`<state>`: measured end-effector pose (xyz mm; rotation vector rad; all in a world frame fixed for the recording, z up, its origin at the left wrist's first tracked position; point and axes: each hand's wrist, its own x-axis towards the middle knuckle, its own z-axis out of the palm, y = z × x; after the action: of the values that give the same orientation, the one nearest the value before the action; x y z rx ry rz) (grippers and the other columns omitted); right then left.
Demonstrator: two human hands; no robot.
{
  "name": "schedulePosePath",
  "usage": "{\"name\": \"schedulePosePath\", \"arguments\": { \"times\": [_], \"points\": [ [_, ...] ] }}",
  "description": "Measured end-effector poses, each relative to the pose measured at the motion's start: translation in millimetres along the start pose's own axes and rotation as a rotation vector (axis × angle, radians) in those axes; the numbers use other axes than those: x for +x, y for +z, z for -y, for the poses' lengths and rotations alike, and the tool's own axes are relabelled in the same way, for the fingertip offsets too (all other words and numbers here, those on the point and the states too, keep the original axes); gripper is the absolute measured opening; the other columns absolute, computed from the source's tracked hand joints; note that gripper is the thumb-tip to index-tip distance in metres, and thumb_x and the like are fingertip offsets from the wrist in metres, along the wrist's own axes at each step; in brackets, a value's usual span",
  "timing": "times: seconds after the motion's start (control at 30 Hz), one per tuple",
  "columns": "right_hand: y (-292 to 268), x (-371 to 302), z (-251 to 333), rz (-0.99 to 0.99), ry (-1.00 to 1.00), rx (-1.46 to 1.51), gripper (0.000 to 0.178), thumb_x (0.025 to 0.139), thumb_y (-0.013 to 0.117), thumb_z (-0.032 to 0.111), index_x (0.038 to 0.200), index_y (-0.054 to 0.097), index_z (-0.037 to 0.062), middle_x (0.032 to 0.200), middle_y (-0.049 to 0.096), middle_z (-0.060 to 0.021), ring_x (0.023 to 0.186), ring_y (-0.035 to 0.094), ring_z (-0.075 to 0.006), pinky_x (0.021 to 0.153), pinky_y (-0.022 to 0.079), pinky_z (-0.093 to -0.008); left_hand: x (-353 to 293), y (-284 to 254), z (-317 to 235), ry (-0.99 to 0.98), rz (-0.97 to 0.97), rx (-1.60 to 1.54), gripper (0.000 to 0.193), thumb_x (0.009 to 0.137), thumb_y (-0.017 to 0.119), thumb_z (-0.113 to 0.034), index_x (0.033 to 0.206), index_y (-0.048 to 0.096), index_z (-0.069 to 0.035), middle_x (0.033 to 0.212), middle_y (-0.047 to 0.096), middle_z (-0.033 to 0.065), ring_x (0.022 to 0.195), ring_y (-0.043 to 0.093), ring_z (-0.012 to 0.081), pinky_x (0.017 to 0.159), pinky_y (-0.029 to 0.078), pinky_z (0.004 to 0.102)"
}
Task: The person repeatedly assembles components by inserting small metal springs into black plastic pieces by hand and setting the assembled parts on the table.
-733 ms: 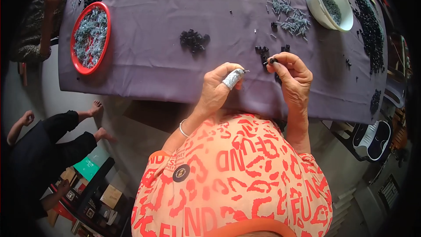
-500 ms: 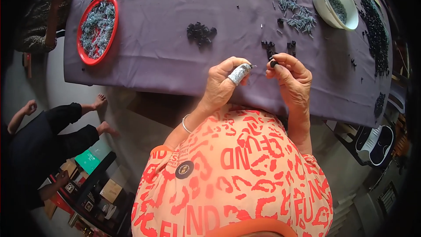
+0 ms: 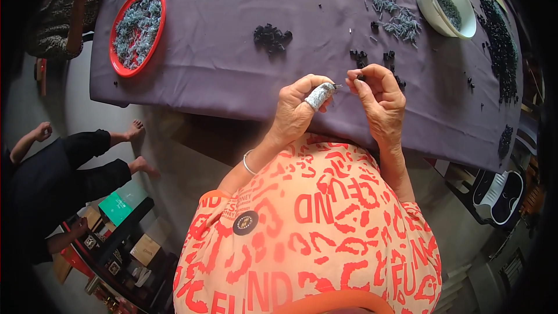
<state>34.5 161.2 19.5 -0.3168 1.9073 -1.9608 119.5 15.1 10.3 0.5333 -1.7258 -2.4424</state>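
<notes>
My left hand (image 3: 290, 117) is closed near the table's front edge, its thumb bound in a silvery-white wrap (image 3: 319, 97). From its fingertips pokes a small dark part with thin, pale prongs (image 3: 337, 86), mostly hidden by the fingers. Just to the right, my right hand (image 3: 385, 110) pinches a small black piece (image 3: 360, 77) between thumb and fingers. The two hands are close, with a narrow gap between the parts. Beyond my right hand lie several loose black pieces (image 3: 358, 56), and farther off a loose pile of thin grey pieces (image 3: 402, 25).
A purple-grey cloth (image 3: 209, 75) covers the table. At the left stands a red tray (image 3: 129, 72) of grey pieces, at the far right a white tub (image 3: 426, 9). Black piles (image 3: 272, 36) lie about. Other people (image 3: 64, 168) are at the left; one arm (image 3: 75, 23) is by the table.
My right hand has moved left and slightly up, bringing its black piece closer to my left hand. My left hand keeps its grip, nearly still. The view has shifted a little.
</notes>
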Motion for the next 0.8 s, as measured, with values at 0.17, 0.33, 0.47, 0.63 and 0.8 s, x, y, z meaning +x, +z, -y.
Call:
{"name": "schedulePosePath", "arguments": {
  "times": [0.17, 0.33, 0.47, 0.63, 0.8],
  "points": [
    [-8, -1, 8, 0.021, 0.035, 0.118, 0.022, 0.089, 0.062, 0.001, 0.111, 0.059, -0.0013, 0.098, 0.065, -0.0058, 0.085, 0.063, -0.0113, 0.08, 0.052, -0.0249, 0, 2, -4, 0.016, 0.002, -0.003, 0.014, 0.093, 0.059, -0.014, 0.097, 0.065, -0.002, 0.075, 0.058, -0.0014, 0.069, 0.052, 0.0074, 0.065, 0.043, 0.0231],
    [-15, -9, 12, 0.034, 0.04, 0.104, 0.017, 0.087, 0.063, -0.001, 0.103, 0.064, -0.0022, 0.094, 0.065, -0.0049, 0.08, 0.062, -0.0097, 0.074, 0.05, -0.0222, 1, 2, -4, 0.129, 0.041, 0.085, 0.011, 0.091, 0.059, -0.006, 0.098, 0.063, 0.001, 0.079, 0.057, -0.0003, 0.071, 0.051, 0.0061, 0.063, 0.044, 0.0214],
    [-9, -15, 22, 0.045, -0.004, 0.081, 0.018, 0.086, 0.064, -0.003, 0.104, 0.064, -0.0018, 0.092, 0.065, -0.0047, 0.078, 0.062, -0.0097, 0.073, 0.05, -0.0218, 2, 2, -7, 0.235, 0.046, 0.207, 0.01, 0.087, 0.061, -0.002, 0.097, 0.062, 0.001, 0.08, 0.056, 0.003, 0.07, 0.051, 0.0096, 0.063, 0.043, 0.0236],
    [-5, -18, 21, 0.067, -0.15, -0.069, 0.02, 0.084, 0.063, -0.009, 0.103, 0.064, -0.0032, 0.093, 0.065, -0.0049, 0.083, 0.061, -0.0091, 0.076, 0.049, -0.021, 4, 1, -9, 0.413, 0.049, 0.4, 0.016, 0.08, 0.063, 0.004, 0.096, 0.061, -0.001, 0.078, 0.056, 0.0066, 0.068, 0.053, 0.016, 0.062, 0.043, 0.0272],
    [-4, -18, 24, 0.111, -0.215, -0.242, 0.018, 0.083, 0.063, -0.011, 0.1, 0.064, -0.0045, 0.092, 0.064, -0.0051, 0.085, 0.06, -0.0083, 0.077, 0.047, -0.0199, 4, 1, -8, 0.558, 0.053, 0.498, 0.019, 0.077, 0.064, 0.006, 0.095, 0.061, -0.001, 0.079, 0.058, 0.0101, 0.067, 0.055, 0.0227, 0.06, 0.046, 0.0316]
  ]
}}
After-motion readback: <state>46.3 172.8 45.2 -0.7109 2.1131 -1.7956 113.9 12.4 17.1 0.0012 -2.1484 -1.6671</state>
